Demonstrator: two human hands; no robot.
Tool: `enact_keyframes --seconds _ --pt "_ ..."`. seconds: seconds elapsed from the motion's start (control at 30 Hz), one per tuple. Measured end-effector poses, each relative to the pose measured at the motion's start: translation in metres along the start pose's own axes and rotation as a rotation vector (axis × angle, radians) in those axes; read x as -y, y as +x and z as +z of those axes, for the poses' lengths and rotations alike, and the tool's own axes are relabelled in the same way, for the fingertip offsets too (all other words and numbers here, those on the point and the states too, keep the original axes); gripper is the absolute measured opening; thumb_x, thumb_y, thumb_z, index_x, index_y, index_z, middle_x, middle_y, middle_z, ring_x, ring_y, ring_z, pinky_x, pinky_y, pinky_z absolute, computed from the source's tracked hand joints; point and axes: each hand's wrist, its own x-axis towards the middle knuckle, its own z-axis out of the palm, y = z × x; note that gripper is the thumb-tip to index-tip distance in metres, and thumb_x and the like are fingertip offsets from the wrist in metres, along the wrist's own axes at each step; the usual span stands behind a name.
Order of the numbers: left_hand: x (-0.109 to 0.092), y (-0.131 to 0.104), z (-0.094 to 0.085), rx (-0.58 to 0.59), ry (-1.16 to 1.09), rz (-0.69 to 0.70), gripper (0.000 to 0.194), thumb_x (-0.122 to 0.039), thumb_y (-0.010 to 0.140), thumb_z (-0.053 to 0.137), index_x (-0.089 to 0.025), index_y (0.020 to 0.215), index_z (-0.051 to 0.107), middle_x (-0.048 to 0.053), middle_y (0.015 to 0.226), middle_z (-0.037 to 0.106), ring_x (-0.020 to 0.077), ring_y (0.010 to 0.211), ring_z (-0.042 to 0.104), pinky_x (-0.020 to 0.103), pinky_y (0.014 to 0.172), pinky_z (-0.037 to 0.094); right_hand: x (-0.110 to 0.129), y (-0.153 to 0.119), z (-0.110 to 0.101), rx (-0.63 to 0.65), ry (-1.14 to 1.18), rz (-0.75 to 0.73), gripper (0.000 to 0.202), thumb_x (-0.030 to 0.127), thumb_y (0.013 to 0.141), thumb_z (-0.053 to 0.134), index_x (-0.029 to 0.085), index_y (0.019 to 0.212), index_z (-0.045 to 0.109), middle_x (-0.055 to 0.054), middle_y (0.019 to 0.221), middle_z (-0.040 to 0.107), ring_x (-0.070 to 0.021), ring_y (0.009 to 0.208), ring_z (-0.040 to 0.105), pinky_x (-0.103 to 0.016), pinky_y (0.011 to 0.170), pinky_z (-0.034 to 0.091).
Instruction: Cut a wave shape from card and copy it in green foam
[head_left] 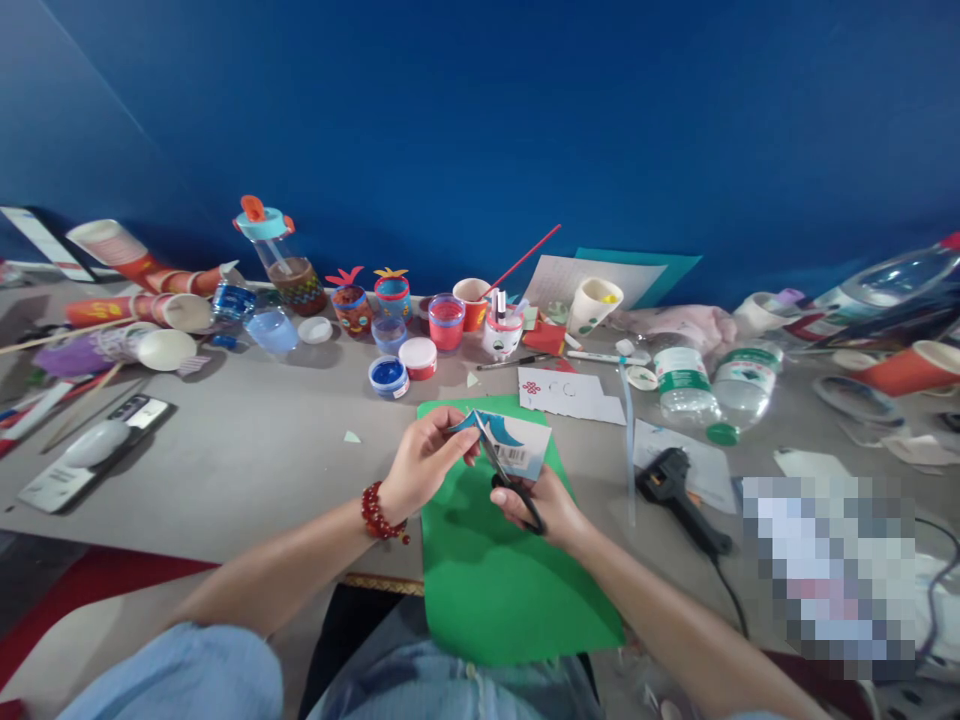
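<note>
Above a green sheet [517,580], my left hand [429,455] pinches the left end of a blue-and-white printed card [525,440] that has a barcode on it. My right hand [546,505] is closed around black-handled scissors [517,492]. Their blades lie against the blue part of the card, pointing up and left close to my left fingertips. The card's top edge looks jagged. How far the blades are apart is too small to tell. Just beyond my hands lies a torn white card [570,395] with a red pattern and pen marks.
Right of the green sheet rests a black glue gun [679,490] with its cable. Paint pots [388,376], decorated cups [352,310] and plastic bottles [682,378] line the blue wall. A phone [94,450] lies at the left.
</note>
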Motion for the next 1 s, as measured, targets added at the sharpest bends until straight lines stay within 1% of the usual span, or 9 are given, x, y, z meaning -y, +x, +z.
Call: enact_keyframes --seconds 0.17,0.23,0.37,0.5,0.67,0.83,1.0 --pt "-0.0018 -0.0006 0.0010 -0.004 -0.017 0.002 0.024 -0.036 0.081 0.064 -0.014 0.076 0.055 -0.001 0.063 0.058 0.0099 0.058 0.055 0.023 0.059 0.046 0.0015 0.0019 0.0030 0.008 0.040 0.052 0.074 0.065 0.062 0.071 0.013 0.110 0.050 0.008 0.049 0.043 -0.0069 0.035 0.036 -0.021 0.035 0.029" --pt "-0.0023 -0.0013 0.0023 -0.009 -0.034 0.001 0.024 -0.036 0.080 0.065 -0.015 0.076 0.055 -0.001 0.062 0.058 0.0099 0.058 0.054 0.023 0.059 0.046 0.0013 0.0025 0.0037 0.013 0.050 0.051 0.071 0.065 0.061 0.071 0.013 0.105 0.050 0.008 0.048 0.044 -0.0073 0.035 0.037 -0.021 0.035 0.029" --pt "-0.0036 -0.0032 0.0046 -0.013 -0.048 0.006 0.023 -0.035 0.081 0.064 -0.015 0.076 0.054 -0.001 0.063 0.058 0.0097 0.059 0.054 0.023 0.059 0.046 0.0034 0.0025 0.0032 0.065 0.037 0.014 0.060 0.065 0.064 0.068 0.015 0.093 0.052 0.007 0.048 0.044 -0.0075 0.037 0.039 -0.021 0.037 0.029" --pt "-0.0045 -0.0044 0.0052 -0.013 -0.033 0.008 0.022 -0.035 0.082 0.063 -0.015 0.076 0.054 -0.001 0.062 0.057 0.0097 0.059 0.054 0.022 0.059 0.045 0.0063 0.0021 0.0016 0.118 0.003 -0.020 0.053 0.063 0.070 0.065 0.016 0.090 0.052 0.006 0.051 0.046 -0.0076 0.039 0.039 -0.021 0.038 0.030" --pt "-0.0035 -0.0047 0.0060 -0.013 -0.031 0.016 0.022 -0.034 0.082 0.063 -0.015 0.077 0.054 -0.001 0.063 0.057 0.0096 0.059 0.054 0.022 0.060 0.045 0.0024 0.0023 0.0010 0.084 -0.013 -0.018 0.052 0.062 0.070 0.066 0.016 0.089 0.051 0.007 0.051 0.041 -0.0077 0.039 0.039 -0.020 0.038 0.029" --pt "-0.0017 -0.0048 0.0057 -0.008 -0.041 0.008 0.021 -0.034 0.082 0.063 -0.015 0.077 0.054 -0.001 0.064 0.058 0.0098 0.060 0.054 0.023 0.060 0.045 -0.0015 0.0009 0.0004 0.070 -0.041 -0.034 0.051 0.064 0.071 0.063 0.017 0.087 0.052 0.007 0.051 0.040 -0.0075 0.040 0.036 -0.021 0.039 0.028" --pt "-0.0015 -0.0054 0.0061 -0.012 -0.048 0.010 0.021 -0.034 0.082 0.063 -0.015 0.078 0.054 -0.001 0.065 0.058 0.0096 0.060 0.054 0.022 0.060 0.045 -0.0024 -0.0002 0.0018 0.029 -0.081 -0.052 0.052 0.067 0.070 0.062 0.017 0.082 0.054 0.005 0.051 0.040 -0.0098 0.045 0.039 -0.022 0.042 0.029"
